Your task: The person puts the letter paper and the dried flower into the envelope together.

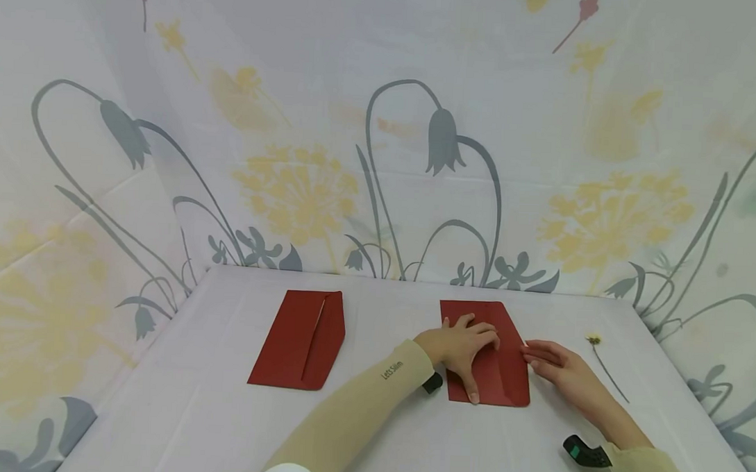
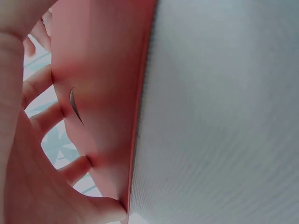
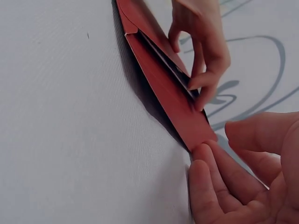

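Note:
A red envelope (image 1: 482, 378) lies on the white table under my left hand (image 1: 461, 346). That hand is spread across it, with the thumb at the near edge and the fingertips touching the paper farther up. At the envelope's right edge, my right hand (image 1: 554, 371) touches the flap side with its fingertips. In the right wrist view the right thumb (image 3: 252, 133) stands apart from the paper, while the fingers (image 3: 201, 179) meet its edge. There, a dark gap shows along the envelope's opening (image 3: 163, 60). The left wrist view shows the envelope's red surface (image 2: 103, 60) tilted.
Another red envelope (image 1: 293, 341) lies at the left of the table, its pocket slightly gaping. A small dried yellow flower (image 1: 593, 339) on a thin stem lies to the right of my right hand. A flower-patterned cloth (image 1: 392, 195) hangs behind the table (image 1: 209, 424).

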{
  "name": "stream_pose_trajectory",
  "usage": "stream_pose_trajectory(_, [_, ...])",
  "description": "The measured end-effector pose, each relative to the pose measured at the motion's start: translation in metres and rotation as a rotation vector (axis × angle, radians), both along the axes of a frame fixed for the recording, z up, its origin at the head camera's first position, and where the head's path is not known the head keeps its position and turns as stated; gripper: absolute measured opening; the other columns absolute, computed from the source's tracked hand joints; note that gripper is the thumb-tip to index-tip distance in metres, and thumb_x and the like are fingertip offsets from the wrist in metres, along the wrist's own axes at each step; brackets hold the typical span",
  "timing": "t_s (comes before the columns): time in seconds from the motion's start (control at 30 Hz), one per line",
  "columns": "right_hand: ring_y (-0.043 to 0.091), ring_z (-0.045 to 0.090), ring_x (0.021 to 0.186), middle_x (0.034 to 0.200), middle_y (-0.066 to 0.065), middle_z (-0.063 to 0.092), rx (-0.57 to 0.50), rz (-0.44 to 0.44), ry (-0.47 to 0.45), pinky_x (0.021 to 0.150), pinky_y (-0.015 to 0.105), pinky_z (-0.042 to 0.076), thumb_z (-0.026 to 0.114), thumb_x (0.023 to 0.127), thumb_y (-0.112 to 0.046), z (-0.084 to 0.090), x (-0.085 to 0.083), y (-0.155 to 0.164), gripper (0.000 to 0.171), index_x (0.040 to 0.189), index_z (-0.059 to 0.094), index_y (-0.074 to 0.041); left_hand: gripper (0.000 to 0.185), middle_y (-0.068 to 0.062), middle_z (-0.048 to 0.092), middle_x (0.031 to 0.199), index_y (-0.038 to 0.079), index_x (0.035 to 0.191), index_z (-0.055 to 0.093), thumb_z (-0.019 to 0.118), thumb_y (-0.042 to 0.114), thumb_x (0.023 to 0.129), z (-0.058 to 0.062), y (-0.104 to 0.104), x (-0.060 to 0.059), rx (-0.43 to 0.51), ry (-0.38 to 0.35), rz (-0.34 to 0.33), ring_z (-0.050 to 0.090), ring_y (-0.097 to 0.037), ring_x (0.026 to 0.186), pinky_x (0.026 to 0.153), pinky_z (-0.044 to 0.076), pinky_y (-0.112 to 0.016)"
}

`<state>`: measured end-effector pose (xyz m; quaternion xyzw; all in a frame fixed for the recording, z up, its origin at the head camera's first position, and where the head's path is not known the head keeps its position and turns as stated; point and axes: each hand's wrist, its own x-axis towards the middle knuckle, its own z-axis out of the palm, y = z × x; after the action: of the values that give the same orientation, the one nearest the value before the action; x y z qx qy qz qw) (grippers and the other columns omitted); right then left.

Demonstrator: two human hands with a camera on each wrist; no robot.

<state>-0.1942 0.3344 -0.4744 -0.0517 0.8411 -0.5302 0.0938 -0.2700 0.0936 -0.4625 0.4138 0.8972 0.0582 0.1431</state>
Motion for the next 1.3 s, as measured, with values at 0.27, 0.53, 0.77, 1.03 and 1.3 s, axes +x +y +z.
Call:
stream_pose_trajectory(0.27, [0.023, 0.060, 0.120, 0.141, 0.028, 0.050, 0.014, 0.002, -0.037, 0.087, 0.022, 0.050, 0.060, 0.101, -0.022, 0.004, 0.007, 0.003, 0.057, 0.146, 0.038, 0.006, 0.099, 0.019, 0.020, 0.155, 0.046, 0.144, 0.041, 0.084, 0.070, 0.059, 0.004, -0.004, 0.002, -0.045, 0.014, -0.008, 0.009, -0.021, 0.149, 0.113, 0.025, -0.056])
stream_pose_trajectory(0.53, [-0.005, 0.060, 0.106, 0.139, 0.031, 0.051, 0.008, -0.012, 0.025, 0.084, 0.021, 0.051, 0.058, 0.101, -0.014, 0.011, 0.014, 0.015, 0.051, 0.143, 0.040, 0.009, 0.091, 0.016, 0.022, 0.155, 0.040, 0.137, 0.046, 0.085, 0.067, 0.060, 0.004, -0.005, 0.003, -0.016, 0.016, -0.027, 0.010, -0.023, 0.148, 0.112, 0.026, -0.058])
stream_pose_trajectory(0.77, [-0.010, 0.058, 0.103, 0.131, 0.012, 0.062, 0.004, -0.060, 0.076, 0.084, 0.017, 0.051, 0.056, 0.103, -0.014, 0.020, 0.017, 0.036, 0.050, 0.142, 0.038, 0.012, 0.090, 0.017, 0.023, 0.155, 0.037, 0.134, 0.045, 0.086, 0.066, 0.059, 0.003, -0.005, 0.003, 0.002, 0.001, -0.025, 0.010, -0.023, 0.149, 0.112, 0.026, -0.058])
stream_pose_trajectory(1.03, [-0.014, 0.059, 0.097, 0.110, -0.027, 0.063, -0.024, -0.160, 0.154, 0.077, 0.014, 0.051, 0.059, 0.101, -0.012, 0.019, 0.021, 0.071, 0.032, 0.132, 0.056, -0.004, 0.090, 0.018, 0.023, 0.155, 0.038, 0.134, 0.045, 0.086, 0.066, 0.059, 0.002, -0.003, 0.002, 0.005, -0.009, -0.020, 0.010, -0.023, 0.149, 0.112, 0.026, -0.058])
stream_pose_trajectory(1.3, [-0.018, 0.055, 0.084, 0.096, -0.033, 0.057, 0.091, -0.359, 0.107, 0.069, 0.012, 0.050, 0.065, 0.099, -0.022, 0.012, 0.021, 0.093, 0.049, 0.133, 0.050, 0.010, 0.089, 0.019, 0.024, 0.156, 0.038, 0.134, 0.045, 0.086, 0.066, 0.060, 0.006, -0.002, 0.003, -0.010, -0.015, -0.014, 0.010, -0.023, 0.149, 0.112, 0.026, -0.058])
